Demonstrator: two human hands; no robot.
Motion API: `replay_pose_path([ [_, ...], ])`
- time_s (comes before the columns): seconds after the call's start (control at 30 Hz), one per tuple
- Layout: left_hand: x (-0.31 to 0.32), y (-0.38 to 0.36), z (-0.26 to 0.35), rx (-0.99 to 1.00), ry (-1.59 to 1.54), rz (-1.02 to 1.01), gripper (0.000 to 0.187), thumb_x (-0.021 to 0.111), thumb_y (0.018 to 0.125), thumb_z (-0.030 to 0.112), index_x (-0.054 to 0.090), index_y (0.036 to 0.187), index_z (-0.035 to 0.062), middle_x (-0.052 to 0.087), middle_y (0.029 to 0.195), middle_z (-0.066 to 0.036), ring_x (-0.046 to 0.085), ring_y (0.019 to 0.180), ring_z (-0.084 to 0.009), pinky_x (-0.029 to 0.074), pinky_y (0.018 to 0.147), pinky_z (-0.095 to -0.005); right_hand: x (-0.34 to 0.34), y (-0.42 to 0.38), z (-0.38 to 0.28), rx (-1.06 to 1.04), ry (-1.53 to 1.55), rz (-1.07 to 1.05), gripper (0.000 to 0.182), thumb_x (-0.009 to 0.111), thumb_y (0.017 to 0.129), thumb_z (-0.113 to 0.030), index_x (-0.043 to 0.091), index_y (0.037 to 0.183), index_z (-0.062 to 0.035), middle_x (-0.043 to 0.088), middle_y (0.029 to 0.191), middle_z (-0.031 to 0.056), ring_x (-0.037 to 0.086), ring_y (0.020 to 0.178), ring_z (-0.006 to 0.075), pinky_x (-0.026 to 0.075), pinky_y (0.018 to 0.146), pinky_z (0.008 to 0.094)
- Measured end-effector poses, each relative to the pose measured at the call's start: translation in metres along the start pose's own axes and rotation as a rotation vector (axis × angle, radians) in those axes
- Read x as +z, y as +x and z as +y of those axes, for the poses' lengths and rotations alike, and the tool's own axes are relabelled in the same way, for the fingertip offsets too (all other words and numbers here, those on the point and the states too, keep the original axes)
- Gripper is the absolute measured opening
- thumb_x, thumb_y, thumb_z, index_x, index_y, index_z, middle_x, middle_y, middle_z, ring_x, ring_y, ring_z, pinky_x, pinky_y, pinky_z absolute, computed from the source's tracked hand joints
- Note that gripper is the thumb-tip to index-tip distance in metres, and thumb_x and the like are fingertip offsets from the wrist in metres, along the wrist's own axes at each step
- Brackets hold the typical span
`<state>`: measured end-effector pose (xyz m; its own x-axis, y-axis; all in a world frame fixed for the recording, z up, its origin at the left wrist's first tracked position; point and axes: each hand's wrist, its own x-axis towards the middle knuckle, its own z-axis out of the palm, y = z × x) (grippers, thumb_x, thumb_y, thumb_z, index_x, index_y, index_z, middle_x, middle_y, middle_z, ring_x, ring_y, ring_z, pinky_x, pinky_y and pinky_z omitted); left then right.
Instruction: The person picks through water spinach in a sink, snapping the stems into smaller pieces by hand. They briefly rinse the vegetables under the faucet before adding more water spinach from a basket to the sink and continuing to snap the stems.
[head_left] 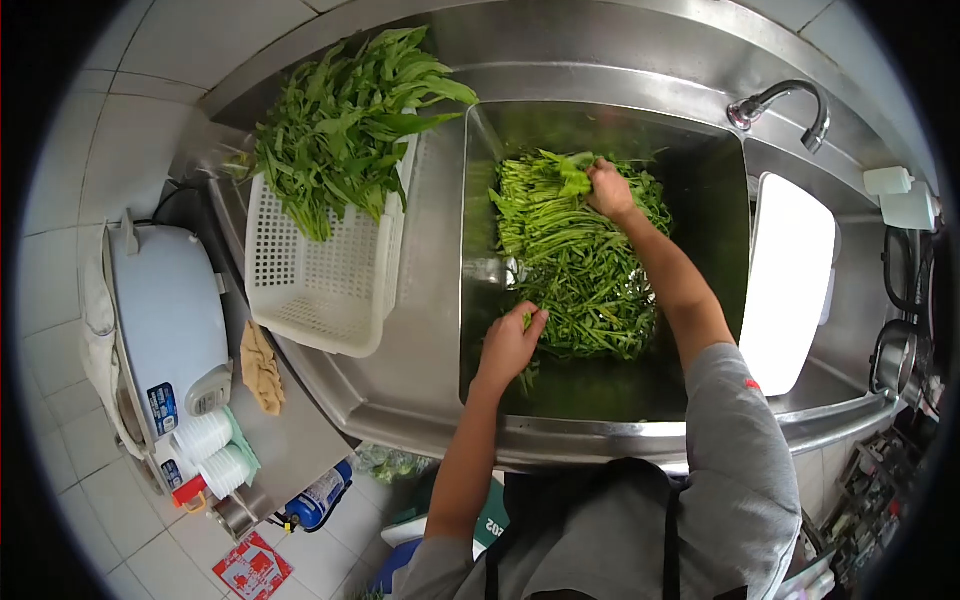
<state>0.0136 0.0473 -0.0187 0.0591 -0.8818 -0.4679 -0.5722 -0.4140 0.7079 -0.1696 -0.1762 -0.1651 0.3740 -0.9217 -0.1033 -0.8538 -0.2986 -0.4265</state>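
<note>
A large heap of long-stemmed leafy greens, like water spinach (560, 220), lies in the steel sink basin (700, 290). My right hand (610, 190) is at the far right part of the heap, its fingers closed around some of the stems and leaves. Near the heap's lower left edge, my left hand (512, 345) is closed with a bit of green showing between thumb and fingers. Left of the basin, a white perforated basket (320, 275) stands on the steel drainboard. A bunch of the same kind of greens (350, 125) rests across its far end.
A curved faucet (790, 95) rises behind the basin's right corner. To the right, a white board (790, 285) lies over the sink's edge. On the left are a pale blue appliance (175, 320), a tan cloth (260, 368) and stacked white containers (205, 440).
</note>
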Motion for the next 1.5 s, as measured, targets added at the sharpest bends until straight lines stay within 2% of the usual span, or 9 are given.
replay_pose_path([
  [0.27,-0.003,0.000,0.005,0.052,0.004,-0.029,0.035,0.050,0.087,0.034,0.057,0.091,-0.0004,0.052,0.054,-0.015,0.054,0.054,-0.0317,0.040,0.053,-0.0393,-0.083,0.013,0.039,0.183,0.193,-0.002,0.042,0.056,0.069,-0.013,0.053,0.109,-0.0001,0.056,0.103,0.0256,0.051,0.100,0.0394,0.043,0.084,0.0388],
  [0.4,-0.001,-0.001,0.000,0.072,0.000,0.008,0.034,0.050,0.087,0.033,0.057,0.090,-0.0002,0.054,0.059,-0.017,0.055,0.060,-0.0328,0.041,0.056,-0.0402,-0.145,0.005,0.018,-0.081,0.617,0.004,0.026,0.055,0.074,-0.008,0.060,0.099,-0.0012,0.063,0.091,0.0122,0.058,0.085,0.0204,0.044,0.079,0.0328],
  [0.67,0.017,0.012,-0.031,0.077,-0.032,0.020,0.037,0.052,0.085,0.038,0.058,0.090,0.0018,0.056,0.061,-0.017,0.056,0.059,-0.0316,0.041,0.055,-0.0405,-0.231,-0.005,-0.031,-0.102,0.845,-0.069,0.028,0.055,0.076,-0.007,0.057,0.104,-0.0022,0.060,0.100,0.0066,0.055,0.093,0.0167,0.043,0.083,0.0299],
  [0.8,0.007,0.014,0.005,0.177,-0.102,0.068,0.039,0.055,0.083,0.042,0.058,0.091,0.0040,0.055,0.059,-0.016,0.054,0.054,-0.0246,0.040,0.053,-0.0373,-0.260,-0.012,-0.048,-0.160,0.947,-0.054,0.025,0.056,0.078,-0.006,0.056,0.103,-0.0020,0.059,0.098,0.0068,0.054,0.093,0.0166,0.042,0.084,0.0299],
  [0.87,-0.009,0.022,0.048,0.305,-0.155,0.195,0.036,0.061,0.081,0.036,0.059,0.092,0.0022,0.062,0.079,-0.011,0.058,0.071,-0.0160,0.044,0.067,-0.0298,-0.269,-0.017,-0.053,-0.201,0.986,-0.053,0.023,0.056,0.078,-0.007,0.057,0.101,-0.0021,0.059,0.098,0.0071,0.054,0.094,0.0166,0.042,0.085,0.0303],
  [0.9,-0.030,0.016,0.090,0.100,-0.149,0.111,0.033,0.062,0.080,0.033,0.059,0.094,0.0024,0.064,0.089,-0.013,0.059,0.085,-0.0185,0.043,0.077,-0.0302,-0.275,-0.026,-0.063,-0.225,1.035,-0.029,0.021,0.057,0.075,-0.005,0.060,0.096,-0.0014,0.061,0.093,0.0045,0.055,0.087,0.0141,0.044,0.079,0.0281],
  [0.97,-0.037,0.038,0.115,0.450,-0.251,0.337,0.028,0.062,0.081,0.029,0.060,0.096,0.0049,0.064,0.093,-0.009,0.060,0.088,-0.0177,0.043,0.077,-0.0296,-0.281,-0.036,-0.074,-0.242,1.080,-0.050,0.021,0.057,0.075,-0.006,0.060,0.095,-0.0014,0.061,0.093,0.0052,0.055,0.087,0.0146,0.044,0.080,0.0286],
  [1.07,-0.057,0.046,0.167,0.477,-0.063,0.512,0.028,0.061,0.079,0.032,0.059,0.098,0.0126,0.055,0.063,-0.014,0.053,0.055,-0.0294,0.041,0.055,-0.0374,-0.284,-0.051,-0.083,-0.232,1.167,-0.096,0.021,0.058,0.075,-0.007,0.060,0.095,-0.0010,0.061,0.094,0.0073,0.055,0.091,0.0174,0.043,0.082,0.0305],
  [1.5,-0.045,0.032,0.216,0.593,0.188,0.419,0.022,0.062,0.076,0.037,0.065,0.086,0.0181,0.049,0.049,-0.012,0.052,0.050,-0.0299,0.040,0.049,-0.0390,-0.295,-0.107,-0.072,-0.231,1.017,-0.070,0.020,0.065,0.072,-0.012,0.063,0.088,-0.0005,0.063,0.086,0.0063,0.057,0.081,0.0142,0.045,0.076,0.0281],
])
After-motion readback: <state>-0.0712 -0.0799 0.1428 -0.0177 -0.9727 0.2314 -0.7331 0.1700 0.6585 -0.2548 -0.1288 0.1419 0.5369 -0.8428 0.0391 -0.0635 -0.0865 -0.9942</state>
